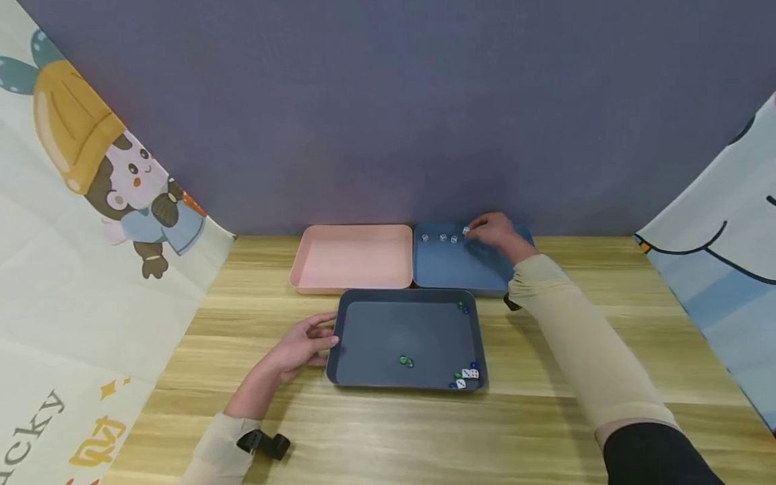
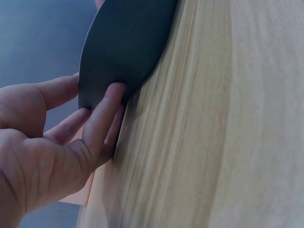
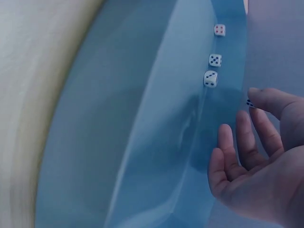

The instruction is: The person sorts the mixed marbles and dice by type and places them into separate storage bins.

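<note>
My right hand (image 1: 494,230) pinches a white die (image 1: 465,230) between thumb and forefinger above the far side of the blue tray (image 1: 448,273). In the right wrist view only a small dotted face of that die (image 3: 250,103) shows at the fingertips. Three white dice (image 3: 215,60) lie in a loose row along the blue tray's far wall. My left hand (image 1: 303,347) grips the left edge of the dark grey tray (image 1: 382,340). In the left wrist view its thumb is over the rim and its fingers lie against the outer wall (image 2: 128,42).
Left of the blue tray sits a pink tray (image 1: 354,259). White dice (image 1: 461,384) and small blue and green pieces lie in the dark tray's near right corner. Green pieces (image 1: 403,360) lie nearer its middle, with others by its far right corner. A grey-purple wall stands behind.
</note>
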The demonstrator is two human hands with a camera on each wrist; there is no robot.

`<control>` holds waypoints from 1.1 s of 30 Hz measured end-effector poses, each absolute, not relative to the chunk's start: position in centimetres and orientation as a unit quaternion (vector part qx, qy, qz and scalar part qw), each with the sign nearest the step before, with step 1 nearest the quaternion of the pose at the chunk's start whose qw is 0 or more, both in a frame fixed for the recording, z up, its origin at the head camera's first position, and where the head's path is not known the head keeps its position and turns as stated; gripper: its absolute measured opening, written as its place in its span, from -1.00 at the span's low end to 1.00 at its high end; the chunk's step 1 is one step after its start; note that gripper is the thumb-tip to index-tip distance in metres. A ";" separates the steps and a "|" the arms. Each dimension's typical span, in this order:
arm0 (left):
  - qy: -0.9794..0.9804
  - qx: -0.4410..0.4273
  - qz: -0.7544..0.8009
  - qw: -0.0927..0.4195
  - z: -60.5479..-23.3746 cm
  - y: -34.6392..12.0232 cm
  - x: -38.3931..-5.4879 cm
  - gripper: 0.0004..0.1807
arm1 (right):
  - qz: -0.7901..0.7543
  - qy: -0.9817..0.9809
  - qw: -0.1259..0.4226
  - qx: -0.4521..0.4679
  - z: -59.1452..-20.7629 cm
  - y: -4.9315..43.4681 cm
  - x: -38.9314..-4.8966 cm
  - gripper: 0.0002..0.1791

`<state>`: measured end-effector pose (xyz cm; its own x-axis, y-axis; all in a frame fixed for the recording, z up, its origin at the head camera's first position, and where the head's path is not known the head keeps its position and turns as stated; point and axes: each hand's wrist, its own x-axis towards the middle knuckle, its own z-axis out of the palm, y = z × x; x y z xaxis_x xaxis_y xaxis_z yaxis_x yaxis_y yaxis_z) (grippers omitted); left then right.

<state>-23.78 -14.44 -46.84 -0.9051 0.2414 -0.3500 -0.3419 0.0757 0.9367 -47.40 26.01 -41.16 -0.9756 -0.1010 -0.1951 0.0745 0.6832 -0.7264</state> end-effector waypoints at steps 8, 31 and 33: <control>0.701 -0.036 0.679 0.216 -46.9 -14.4 -23.7 -0.33 | -0.418 0.901 0.107 0.035 -41.7 26.2 -48.7 -0.60; 0.694 -0.039 0.686 0.217 -47.0 -14.3 -23.8 -0.35 | -0.426 0.892 0.100 0.113 -43.5 25.1 -50.1 -0.68; 0.691 -0.041 0.688 0.215 -47.0 -14.3 -23.9 -0.35 | -0.419 0.895 0.101 0.113 -43.5 25.0 -50.1 -0.76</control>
<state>-23.88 -14.31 -46.99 -0.9041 0.2401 -0.3534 -0.3524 0.0487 0.9346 -50.06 25.00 -43.54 -0.9544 0.1176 -0.2745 0.2861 0.6239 -0.7273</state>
